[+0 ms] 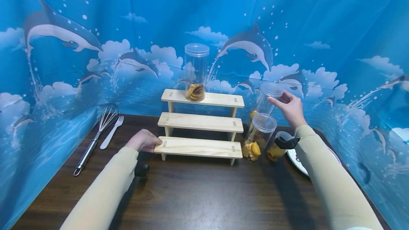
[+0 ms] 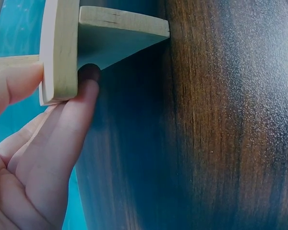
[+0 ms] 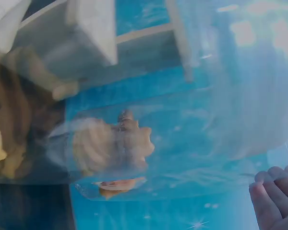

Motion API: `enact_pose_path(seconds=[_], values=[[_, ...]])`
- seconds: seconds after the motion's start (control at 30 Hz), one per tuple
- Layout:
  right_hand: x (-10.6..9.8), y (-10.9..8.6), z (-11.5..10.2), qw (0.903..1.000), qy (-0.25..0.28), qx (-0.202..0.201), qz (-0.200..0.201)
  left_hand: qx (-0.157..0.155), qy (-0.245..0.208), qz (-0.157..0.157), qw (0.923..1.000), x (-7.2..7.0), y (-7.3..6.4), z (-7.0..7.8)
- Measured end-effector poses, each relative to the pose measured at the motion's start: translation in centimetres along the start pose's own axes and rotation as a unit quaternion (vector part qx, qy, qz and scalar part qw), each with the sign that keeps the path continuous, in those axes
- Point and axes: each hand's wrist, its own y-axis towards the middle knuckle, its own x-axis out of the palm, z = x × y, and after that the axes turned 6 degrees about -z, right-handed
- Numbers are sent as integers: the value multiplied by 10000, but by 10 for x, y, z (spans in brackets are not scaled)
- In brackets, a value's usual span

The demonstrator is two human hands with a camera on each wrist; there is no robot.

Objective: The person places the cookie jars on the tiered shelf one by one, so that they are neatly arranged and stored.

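Our left hand (image 1: 145, 140) pinches the left end of the bottom step of a wooden three-step stand (image 1: 198, 147), thumb on top and fingers under it. Our right hand (image 1: 290, 108) has its fingers and thumb bent around the top of a tall clear jar (image 1: 263, 102), to the right of the stand. That jar tilts, with cookies low inside; we cannot tell if it touches the tabletop (image 1: 204, 194). In front of it is a second cookie jar (image 1: 260, 129). A third cookie jar (image 1: 196, 70) stands upright on the top step. A whisk (image 1: 96, 141) and a fork (image 1: 112, 132) lie far left.
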Motion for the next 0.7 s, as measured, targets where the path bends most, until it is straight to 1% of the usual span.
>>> enact_pose_path(seconds=[0.2, 0.33, 0.43, 0.53, 0.7], values=[[0, 2, -16, 9989, 173, -327, 278, -2, 51, 34, 10000, -3, -1, -2], [-3, 3, -29, 9952, 406, -575, 679, 73, 119, 23, 9999, -4, 0, -2], [-6, 3, -40, 9916, 543, -706, 938, 104, 84, -14, 9999, -2, 0, -1], [-8, 4, -51, 9906, 499, -757, 1024, 89, 33, -47, 9999, -1, 1, -1], [-9, 7, -74, 9903, 462, -823, 1021, 82, -33, -37, 10000, 2, 0, -2]])
